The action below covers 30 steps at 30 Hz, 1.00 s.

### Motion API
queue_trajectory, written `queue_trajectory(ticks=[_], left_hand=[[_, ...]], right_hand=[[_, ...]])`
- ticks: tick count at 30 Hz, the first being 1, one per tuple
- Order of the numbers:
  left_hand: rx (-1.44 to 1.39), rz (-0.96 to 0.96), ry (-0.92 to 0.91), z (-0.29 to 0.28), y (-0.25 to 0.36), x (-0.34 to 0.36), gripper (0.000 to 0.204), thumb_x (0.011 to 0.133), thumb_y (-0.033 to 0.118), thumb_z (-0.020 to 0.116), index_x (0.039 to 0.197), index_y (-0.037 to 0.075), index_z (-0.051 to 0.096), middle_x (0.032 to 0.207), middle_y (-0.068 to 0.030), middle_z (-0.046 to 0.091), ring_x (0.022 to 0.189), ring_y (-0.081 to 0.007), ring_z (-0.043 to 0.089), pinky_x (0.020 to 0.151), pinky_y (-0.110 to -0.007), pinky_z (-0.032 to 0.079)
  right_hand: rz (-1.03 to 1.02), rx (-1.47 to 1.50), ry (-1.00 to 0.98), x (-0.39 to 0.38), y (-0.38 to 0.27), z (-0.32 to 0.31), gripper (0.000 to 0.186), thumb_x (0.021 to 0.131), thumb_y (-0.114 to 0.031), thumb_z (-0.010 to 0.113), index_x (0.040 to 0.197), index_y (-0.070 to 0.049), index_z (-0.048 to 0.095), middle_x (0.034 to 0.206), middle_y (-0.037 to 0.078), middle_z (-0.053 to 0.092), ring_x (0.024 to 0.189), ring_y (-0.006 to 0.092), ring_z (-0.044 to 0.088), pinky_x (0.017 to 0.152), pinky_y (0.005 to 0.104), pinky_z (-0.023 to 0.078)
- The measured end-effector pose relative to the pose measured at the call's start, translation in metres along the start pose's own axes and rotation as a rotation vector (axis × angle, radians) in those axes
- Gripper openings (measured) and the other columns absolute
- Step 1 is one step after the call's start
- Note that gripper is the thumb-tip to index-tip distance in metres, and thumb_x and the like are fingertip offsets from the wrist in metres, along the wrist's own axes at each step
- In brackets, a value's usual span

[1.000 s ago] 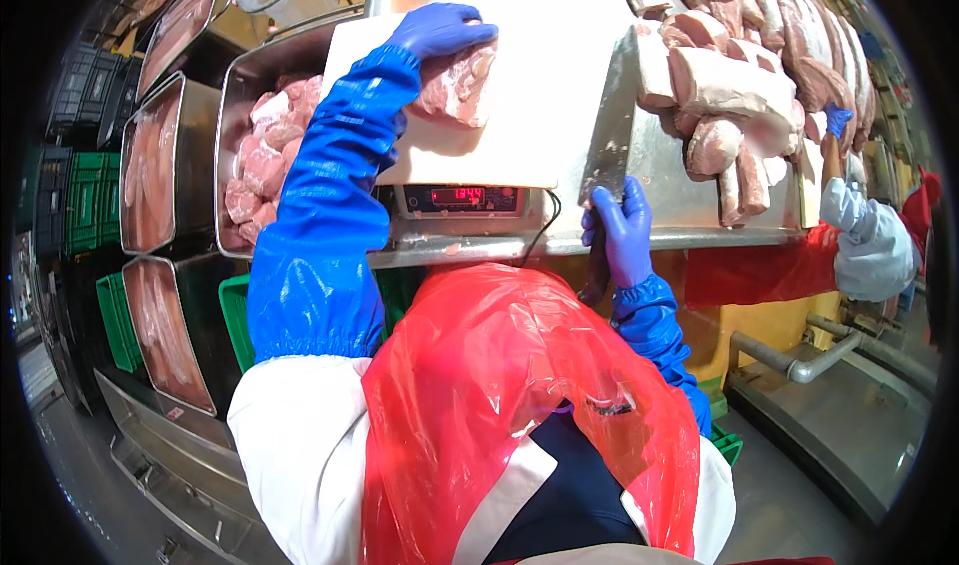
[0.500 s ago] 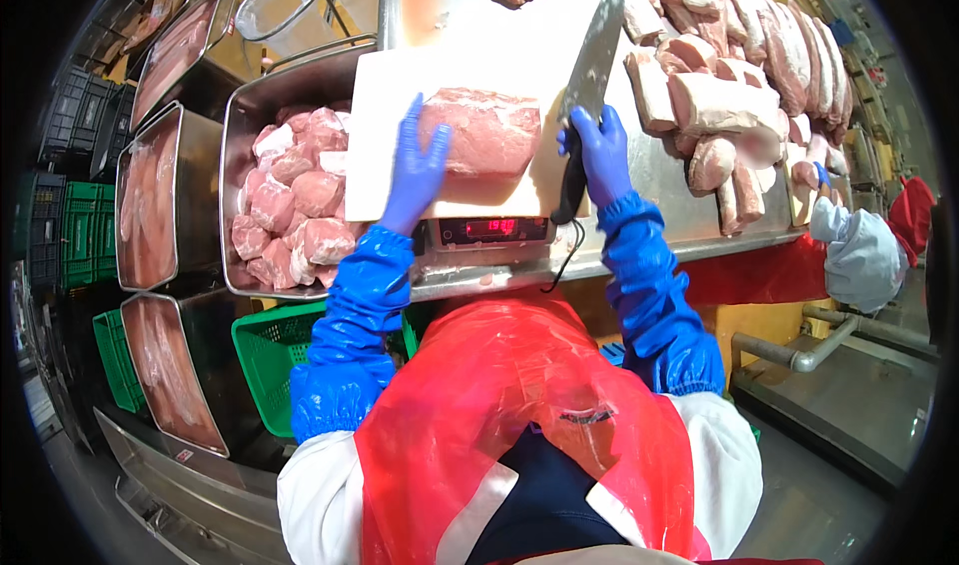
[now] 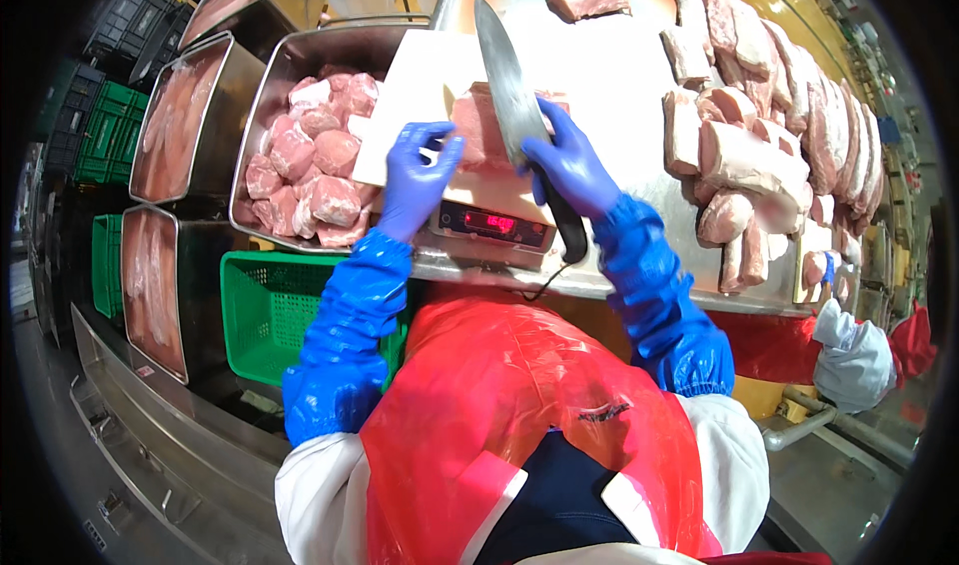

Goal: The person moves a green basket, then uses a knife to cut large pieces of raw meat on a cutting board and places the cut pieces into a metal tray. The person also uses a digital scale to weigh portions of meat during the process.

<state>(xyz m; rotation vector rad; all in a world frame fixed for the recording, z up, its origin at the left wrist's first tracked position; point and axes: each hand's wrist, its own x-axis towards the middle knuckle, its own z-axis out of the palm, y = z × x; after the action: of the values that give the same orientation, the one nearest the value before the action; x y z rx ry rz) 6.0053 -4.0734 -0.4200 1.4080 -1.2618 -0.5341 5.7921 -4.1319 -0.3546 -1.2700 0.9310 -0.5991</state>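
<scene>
Currently gripping a knife (image 3: 507,90) in the right hand (image 3: 572,162), clamped around the join of blade and black handle. Held with the smooth, broad steel slanting across a block (image 3: 479,130) of moist pink meat, tip pointing away and a little left. Cannot tell any contact between blade and block. At the left hand (image 3: 420,175), curled fingers and thumb slightly apart, with nothing visible between — just beside the block's near left side. Cannot tell any contact there either.

Block lying on the flat white board (image 3: 410,80), toward its front edge, beyond the dark panel of a scale (image 3: 492,227). To the left, a steel tray (image 3: 320,50) of rounded, glossy chunks (image 3: 335,153), partly overlapped by the board — little free room past the left hand. Below, a basket (image 3: 270,320) of green perforated plastic.

To the right, a wide bare stretch of desk (image 3: 649,155), then a heap (image 3: 754,155) of long, pale, fatty pieces. Beyond the block, more bare surface up to a rough-edged strip (image 3: 589,0) of meat. Under the handle's end, a thin black cable (image 3: 547,283) at the desk's front edge.
</scene>
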Motion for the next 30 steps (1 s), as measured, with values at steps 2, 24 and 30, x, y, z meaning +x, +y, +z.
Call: queue_trajectory(ticks=[2,24,30], left_hand=[[-0.019,0.05,-0.055,0.013,-0.02,0.004,0.015,0.082,0.006,0.074,0.096,0.002,0.07,0.087,-0.0084,0.064,0.076,-0.0169,0.063,0.069,-0.031,0.052],[0.012,0.218,0.035,0.019,-0.039,-0.003,0.009,0.083,0.003,0.074,0.091,0.005,0.069,0.089,-0.0038,0.064,0.074,-0.0124,0.062,0.063,-0.027,0.047],[0.0,0.018,0.159,0.012,-0.038,-0.019,0.014,0.086,0.005,0.072,0.1,0.004,0.068,0.089,-0.0021,0.064,0.073,-0.0093,0.058,0.062,-0.025,0.048]], right_hand=[[-0.001,-0.105,0.036,0.044,-0.018,0.017,0.073,0.089,-0.009,0.054,0.155,-0.009,0.024,0.079,0.013,0.062,0.046,0.0159,0.055,0.042,0.0304,0.049],[0.161,-1.017,-0.074,-0.113,-0.007,0.024,0.081,0.086,-0.006,0.052,0.158,-0.024,0.018,0.077,0.025,0.066,0.066,0.0423,0.065,0.063,0.0535,0.05],[0.024,-1.357,-0.055,-0.2,0.01,-0.026,0.08,0.086,-0.001,0.052,0.157,-0.025,0.025,0.064,0.021,0.059,0.056,0.0349,0.062,0.056,0.049,0.05]])
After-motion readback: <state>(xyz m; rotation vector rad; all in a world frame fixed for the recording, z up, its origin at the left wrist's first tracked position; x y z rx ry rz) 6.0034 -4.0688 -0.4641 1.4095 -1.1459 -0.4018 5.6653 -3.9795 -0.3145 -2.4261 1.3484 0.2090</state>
